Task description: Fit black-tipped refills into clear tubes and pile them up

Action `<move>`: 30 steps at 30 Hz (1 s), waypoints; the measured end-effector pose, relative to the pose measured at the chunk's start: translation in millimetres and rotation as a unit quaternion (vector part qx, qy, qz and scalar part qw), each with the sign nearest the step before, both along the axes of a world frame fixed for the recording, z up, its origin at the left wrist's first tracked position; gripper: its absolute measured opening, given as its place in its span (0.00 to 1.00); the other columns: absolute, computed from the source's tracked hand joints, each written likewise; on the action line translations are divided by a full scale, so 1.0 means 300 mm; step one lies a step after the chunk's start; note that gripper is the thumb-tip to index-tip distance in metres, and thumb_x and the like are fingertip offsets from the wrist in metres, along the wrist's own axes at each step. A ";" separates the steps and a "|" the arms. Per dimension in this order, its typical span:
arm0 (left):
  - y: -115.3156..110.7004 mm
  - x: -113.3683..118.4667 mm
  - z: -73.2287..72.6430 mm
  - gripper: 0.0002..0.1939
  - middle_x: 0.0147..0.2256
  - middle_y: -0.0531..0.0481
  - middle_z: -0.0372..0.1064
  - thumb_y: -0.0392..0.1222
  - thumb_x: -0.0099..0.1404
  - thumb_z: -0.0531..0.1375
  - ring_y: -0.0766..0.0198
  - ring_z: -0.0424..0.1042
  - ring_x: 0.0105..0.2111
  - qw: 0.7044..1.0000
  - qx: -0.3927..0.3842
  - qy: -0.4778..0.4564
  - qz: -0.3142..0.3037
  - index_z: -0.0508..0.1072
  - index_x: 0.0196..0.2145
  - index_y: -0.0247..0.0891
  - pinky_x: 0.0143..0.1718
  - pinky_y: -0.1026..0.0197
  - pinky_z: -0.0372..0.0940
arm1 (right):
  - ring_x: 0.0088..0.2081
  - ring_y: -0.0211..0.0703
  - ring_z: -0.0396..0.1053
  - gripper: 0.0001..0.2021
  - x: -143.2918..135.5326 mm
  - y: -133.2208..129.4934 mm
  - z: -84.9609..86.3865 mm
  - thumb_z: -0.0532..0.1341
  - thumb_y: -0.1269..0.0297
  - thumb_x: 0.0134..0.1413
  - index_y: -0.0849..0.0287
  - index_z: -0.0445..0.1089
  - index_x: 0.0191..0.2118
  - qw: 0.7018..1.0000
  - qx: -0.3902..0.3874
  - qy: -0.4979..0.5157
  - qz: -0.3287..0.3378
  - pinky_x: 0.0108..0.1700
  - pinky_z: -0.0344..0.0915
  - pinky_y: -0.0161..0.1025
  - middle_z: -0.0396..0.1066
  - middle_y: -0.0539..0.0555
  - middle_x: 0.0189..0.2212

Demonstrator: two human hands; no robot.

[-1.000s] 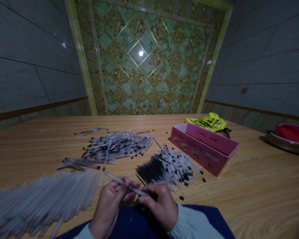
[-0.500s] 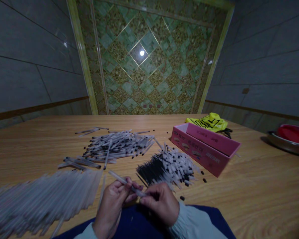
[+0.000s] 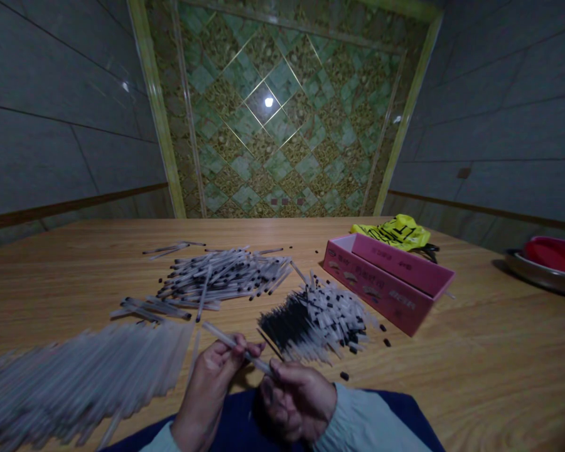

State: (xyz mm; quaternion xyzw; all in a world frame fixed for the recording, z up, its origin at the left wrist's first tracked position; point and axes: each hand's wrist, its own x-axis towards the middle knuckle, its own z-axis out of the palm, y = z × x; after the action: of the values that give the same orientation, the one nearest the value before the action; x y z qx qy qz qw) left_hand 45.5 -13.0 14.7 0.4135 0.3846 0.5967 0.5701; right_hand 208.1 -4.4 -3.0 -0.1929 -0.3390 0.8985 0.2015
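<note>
A clear plastic tube [image 3: 220, 335] slants between my two hands above the table's near edge. My left hand [image 3: 208, 375] pinches its middle between thumb and fingertips. At the tube's lower right end, the thumb of my right hand [image 3: 304, 397] presses on it, the other fingers curled under with the palm turned up. Something dark shows between those fingers, too blurred to name. Just beyond my hands lies a heap of thin black rods [image 3: 288, 321] with short whitish pieces [image 3: 332, 304] bearing black ends. Many long clear tubes [image 3: 89, 376] lie stacked on the left.
Behind, black-tipped tubes [image 3: 228, 271] form a pile on the wooden table [image 3: 480, 364]. A pink open box [image 3: 381, 285] stands right, with a yellow bag [image 3: 400, 232] behind it. Small black caps [image 3: 344, 376] are scattered nearby. A metal basin [image 3: 541, 271] with red containers sits far right.
My right hand has turned palm up and dropped slightly, its fingers curling under the tube's end. My left hand keeps the tube with only a slight shift.
</note>
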 end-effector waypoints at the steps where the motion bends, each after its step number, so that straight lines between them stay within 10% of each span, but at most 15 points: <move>1: 0.001 0.000 0.000 0.11 0.24 0.50 0.74 0.47 0.49 0.66 0.57 0.73 0.36 1.000 -0.005 0.008 0.010 0.71 0.25 0.37 0.44 0.57 0.62 | 0.08 0.26 0.45 0.21 0.000 0.000 0.000 0.58 0.47 0.49 0.64 0.64 0.24 1.000 0.006 0.006 -0.014 0.10 0.42 0.26 0.60 0.46 0.11; 7: 0.000 0.007 0.008 0.14 0.25 0.47 0.75 0.49 0.45 0.67 0.55 0.73 0.35 0.998 -0.030 0.042 0.046 0.72 0.25 0.36 0.40 0.58 0.63 | 0.10 0.26 0.42 0.20 -0.015 -0.021 0.001 0.63 0.48 0.43 0.62 0.63 0.21 0.965 0.182 -0.092 -0.167 0.14 0.40 0.29 0.55 0.43 0.10; 13: 0.001 0.008 0.006 0.14 0.25 0.49 0.74 0.49 0.47 0.67 0.56 0.73 0.34 0.998 -0.038 0.012 0.042 0.72 0.26 0.36 0.41 0.58 0.62 | 0.23 0.36 0.58 0.17 -0.002 -0.055 0.052 0.58 0.54 0.51 0.61 0.66 0.20 0.672 0.571 -0.329 -0.339 0.27 0.48 0.35 0.60 0.50 0.17; 16: 0.002 0.001 0.006 0.12 0.25 0.51 0.73 0.48 0.49 0.66 0.58 0.72 0.37 0.999 -0.022 -0.018 0.017 0.71 0.26 0.37 0.45 0.57 0.61 | 0.20 0.36 0.58 0.23 -0.013 -0.050 0.050 0.56 0.43 0.47 0.62 0.66 0.24 0.797 0.457 -0.276 -0.282 0.23 0.50 0.33 0.62 0.51 0.18; 18: 0.000 -0.003 0.006 0.11 0.25 0.52 0.72 0.47 0.51 0.65 0.58 0.71 0.39 0.999 -0.010 -0.034 -0.006 0.70 0.25 0.38 0.47 0.57 0.60 | 0.15 0.33 0.55 0.32 -0.019 -0.035 0.033 0.48 0.33 0.45 0.63 0.65 0.26 0.929 0.270 -0.182 -0.174 0.18 0.49 0.31 0.63 0.51 0.17; 20: -0.004 -0.004 0.008 0.10 0.25 0.53 0.71 0.47 0.52 0.64 0.58 0.71 0.40 0.999 -0.005 -0.039 -0.026 0.69 0.25 0.39 0.47 0.56 0.59 | 0.11 0.32 0.53 0.34 -0.016 -0.019 0.015 0.41 0.32 0.47 0.62 0.63 0.29 0.991 0.094 -0.084 -0.050 0.14 0.48 0.30 0.65 0.51 0.17; 24: -0.012 -0.001 0.014 0.11 0.24 0.53 0.70 0.48 0.52 0.64 0.58 0.71 0.39 0.998 0.000 -0.032 -0.057 0.68 0.25 0.39 0.47 0.56 0.59 | 0.10 0.30 0.49 0.22 0.010 -0.005 0.008 0.48 0.44 0.55 0.61 0.62 0.30 0.994 -0.053 0.048 0.082 0.12 0.47 0.28 0.64 0.48 0.16; 30: -0.016 0.001 0.016 0.11 0.23 0.53 0.70 0.47 0.51 0.65 0.59 0.72 0.34 0.999 0.008 -0.021 -0.049 0.69 0.24 0.38 0.45 0.56 0.60 | 0.09 0.24 0.40 0.18 0.011 -0.012 0.010 0.59 0.53 0.51 0.66 0.66 0.27 0.997 0.023 0.076 0.020 0.10 0.39 0.25 0.57 0.44 0.11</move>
State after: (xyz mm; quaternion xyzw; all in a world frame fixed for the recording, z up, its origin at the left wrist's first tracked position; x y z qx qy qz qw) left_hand 45.7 -17.7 19.5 0.4241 0.3469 0.5797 0.6031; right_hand 211.4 -8.1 0.2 -0.1129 -0.3472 0.9063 0.2127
